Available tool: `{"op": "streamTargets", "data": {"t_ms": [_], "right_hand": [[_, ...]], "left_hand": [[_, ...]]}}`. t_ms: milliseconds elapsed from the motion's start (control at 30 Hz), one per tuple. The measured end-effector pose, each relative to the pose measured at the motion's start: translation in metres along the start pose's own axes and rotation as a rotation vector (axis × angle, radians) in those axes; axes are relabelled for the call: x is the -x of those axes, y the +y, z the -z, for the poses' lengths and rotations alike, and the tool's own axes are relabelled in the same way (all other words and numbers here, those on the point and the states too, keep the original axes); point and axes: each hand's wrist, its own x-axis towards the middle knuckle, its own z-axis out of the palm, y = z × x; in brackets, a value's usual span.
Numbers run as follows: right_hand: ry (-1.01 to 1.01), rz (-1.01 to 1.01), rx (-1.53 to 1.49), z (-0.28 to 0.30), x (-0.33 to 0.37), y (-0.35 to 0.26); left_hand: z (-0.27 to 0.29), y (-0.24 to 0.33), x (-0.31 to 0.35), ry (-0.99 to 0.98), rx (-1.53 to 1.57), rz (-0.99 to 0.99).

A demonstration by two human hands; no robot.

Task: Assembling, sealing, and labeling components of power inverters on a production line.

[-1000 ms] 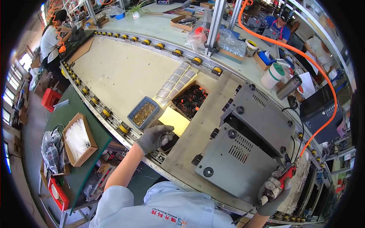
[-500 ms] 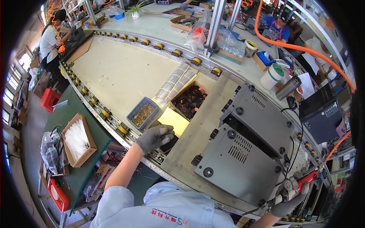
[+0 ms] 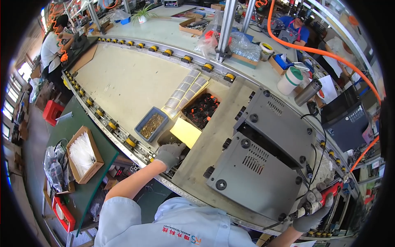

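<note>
My left hand [image 3: 170, 155], in a grey glove, reaches into a small open box [image 3: 165, 139] on the conveyor; its fingertips are hidden inside, so their grip does not show. A yellow card [image 3: 185, 132] lies over part of that box. Wrapped in my gloved right hand [image 3: 311, 217] is a red power screwdriver [image 3: 328, 193], its long bit pointing left below the nearer grey metal case [image 3: 255, 177]. The second grey case [image 3: 279, 125] lies just beyond it. Both show vent slots and round black feet, with black knobs along their left ends.
Beside the small box stand a blue bin of small brass-coloured parts [image 3: 151, 124] and a carton of black and orange parts [image 3: 201, 109]. Label sheets [image 3: 185, 92] lie behind. Rollers [image 3: 131, 142] edge the conveyor. An orange air hose [image 3: 321, 52] hangs at right.
My left hand has dropped from above the yellow card into the small box. My right hand still holds the power screwdriver in nearly the same place. The view has shifted slightly.
</note>
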Motion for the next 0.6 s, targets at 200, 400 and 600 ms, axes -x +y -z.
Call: {"op": "streamTargets", "data": {"t_ms": [200, 400, 600], "right_hand": [[0.025, 0.006, -0.031, 0.006, 0.001, -0.004], [-0.039, 0.111, 0.056, -0.002, -0.007, -0.019], [-0.086, 0.187, 0.103, -0.024, -0.034, -0.017]], "left_hand": [[-0.007, -0.026, 0.000, -0.042, 0.194, -0.114], [0.009, -0.052, 0.000, -0.188, 1.569, 0.222], [0.027, -0.060, 0.000, -0.265, 2.302, 0.173]]}}
